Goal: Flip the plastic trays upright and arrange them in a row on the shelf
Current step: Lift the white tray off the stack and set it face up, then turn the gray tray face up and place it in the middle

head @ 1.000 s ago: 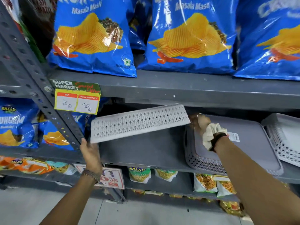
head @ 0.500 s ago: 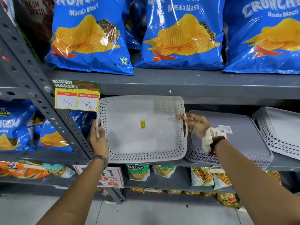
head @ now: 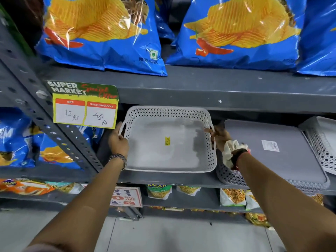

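A grey perforated plastic tray (head: 163,155) with a small yellow sticker inside rests upright on the middle shelf (head: 163,180), open side up. My left hand (head: 119,140) grips its left handle and my right hand (head: 219,140) grips its right handle. Just to the right lies a second grey tray (head: 280,153) upside down, its flat bottom with a white label facing up. A third tray (head: 323,140) leans tilted at the far right, partly cut off by the frame.
Blue chip bags (head: 101,33) fill the shelf above. A slanted metal upright (head: 54,135) with a price tag (head: 84,110) stands at the left. More chip bags sit behind it. Snack packets (head: 160,190) line the lower shelf.
The tray went from edge-on and overturned to open side up, then came down onto the shelf. Both hands shifted to its side handles. The view moved closer.
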A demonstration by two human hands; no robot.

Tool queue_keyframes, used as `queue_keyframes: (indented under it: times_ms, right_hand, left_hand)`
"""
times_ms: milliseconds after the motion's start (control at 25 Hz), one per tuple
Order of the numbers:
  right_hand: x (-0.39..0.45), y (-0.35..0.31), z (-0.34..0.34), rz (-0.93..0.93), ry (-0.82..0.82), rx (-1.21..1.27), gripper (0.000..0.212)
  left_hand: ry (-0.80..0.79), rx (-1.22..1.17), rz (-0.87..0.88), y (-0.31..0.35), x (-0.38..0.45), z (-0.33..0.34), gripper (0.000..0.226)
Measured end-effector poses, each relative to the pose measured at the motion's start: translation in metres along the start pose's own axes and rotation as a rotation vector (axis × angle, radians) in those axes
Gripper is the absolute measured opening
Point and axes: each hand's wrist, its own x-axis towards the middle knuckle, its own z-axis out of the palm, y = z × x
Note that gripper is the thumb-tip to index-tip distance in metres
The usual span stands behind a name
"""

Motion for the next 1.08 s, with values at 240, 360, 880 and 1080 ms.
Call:
queue_keyframes:
  times_ms: [240, 360, 880, 1080]
  right_hand:
    - [0.012, 0.004, 0.013, 0.035, 0.057, -0.159, 0.035]
    - [0.012, 0.001, 0.014, 0.049, 0.052, -0.236, 0.035]
    - [-0.052, 0.076, -0.216, 0.0, 0.496, -0.212, 0.038]
    - [-0.069, 0.144, -0.301, 0.181, 0.592, -0.178, 0.033]
  left_hand:
    - [-0.067, 0.156, -0.015, -0.002, 0.009, 0.004, 0.061]
    - [-0.109, 0.153, -0.046, 0.0, 0.009, 0.001, 0.06]
    - [-0.679, -0.056, 0.412, 0.087, -0.154, 0.11, 0.04]
    - [-0.807, 0.243, 0.227, 0.098, -0.23, 0.167, 0.053]
